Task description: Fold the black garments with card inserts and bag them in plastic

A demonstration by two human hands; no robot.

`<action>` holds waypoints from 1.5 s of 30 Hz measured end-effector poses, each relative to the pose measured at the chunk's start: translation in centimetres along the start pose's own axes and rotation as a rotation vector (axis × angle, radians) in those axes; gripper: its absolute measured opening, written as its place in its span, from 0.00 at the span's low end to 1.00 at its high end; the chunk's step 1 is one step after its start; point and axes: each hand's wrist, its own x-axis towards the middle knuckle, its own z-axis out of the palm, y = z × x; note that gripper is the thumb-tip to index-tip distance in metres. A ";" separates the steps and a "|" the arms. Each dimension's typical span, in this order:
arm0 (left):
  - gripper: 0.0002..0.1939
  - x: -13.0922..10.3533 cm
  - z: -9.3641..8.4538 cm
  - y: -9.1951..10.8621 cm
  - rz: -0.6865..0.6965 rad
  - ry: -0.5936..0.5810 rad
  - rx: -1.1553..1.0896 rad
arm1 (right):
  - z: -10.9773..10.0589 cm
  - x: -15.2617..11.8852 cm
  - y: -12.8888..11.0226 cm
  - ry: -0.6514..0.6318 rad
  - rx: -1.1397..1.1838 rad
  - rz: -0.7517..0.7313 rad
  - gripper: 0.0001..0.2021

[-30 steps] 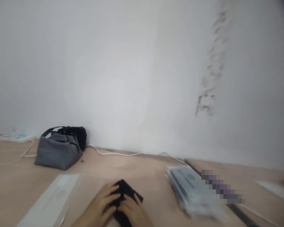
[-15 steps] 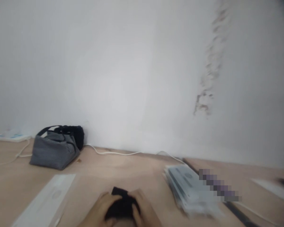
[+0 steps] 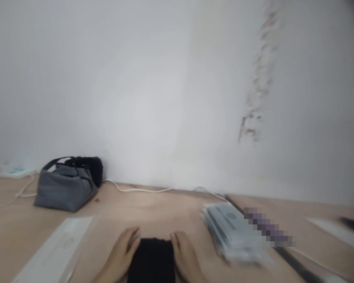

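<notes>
A piece of black fabric (image 3: 152, 261) lies flat at the bottom centre, its lower part cut off by the frame. Along its left edge rests my left hand (image 3: 120, 251), the fingers stretched forward and the thumb apart from them, beside the cloth's upper corner. My right hand (image 3: 187, 255) is against the right edge, fingers extended and close to the table. Neither hand visibly pinches the cloth; slight blur softens the fingertips.
A white flat package (image 3: 54, 251) lies to the left on the wooden table (image 3: 153, 208). A grey striped bag (image 3: 63, 188) stands by the wall (image 3: 135, 98). Stacked flat packages (image 3: 233, 232) sit at the right, near a dark table seam (image 3: 295, 263). A white cable (image 3: 147, 191) runs along the wall.
The black fabric, bunched between my hands before, is now spread flat in a squarish shape. My hands have moved from on top of it to its two sides.
</notes>
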 end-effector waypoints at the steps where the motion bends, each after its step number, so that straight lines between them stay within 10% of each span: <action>1: 0.17 -0.1 -0.3 0.0 0.066 -0.010 0.073 | -0.3 -0.1 -0.3 -0.012 -0.049 -0.065 0.20; 8: 0.21 -0.7 -0.9 -0.5 0.313 -0.421 0.429 | -0.7 -1.0 -0.6 -0.537 -0.340 -0.486 0.27; 14: 0.24 -0.5 -0.7 -1.5 0.252 -0.513 0.499 | 0.6 -1.0 1.3 -0.569 -0.435 -0.470 0.30; 23: 0.21 1.1 -8.8 -2.4 -0.267 0.042 1.066 | -0.2 -1.5 0.7 -0.357 -0.713 -0.208 0.31; 27: 0.19 0.9 -12.1 -3.8 -0.478 0.091 1.086 | -1.3 -1.8 1.3 -0.148 -0.811 -0.077 0.29; 30: 0.14 0.9 -12.6 -4.1 -0.509 0.077 1.070 | -2.7 -1.3 1.6 -0.275 -0.655 -0.244 0.32; 37: 0.13 1.1 -7.2 -2.2 -0.288 -0.004 0.921 | -4.3 -0.1 1.8 -0.791 -0.412 -0.351 0.34; 45: 0.09 0.8 3.1 0.4 -0.012 -0.104 0.696 | -1.9 -1.4 1.2 -0.441 -0.287 -0.081 0.28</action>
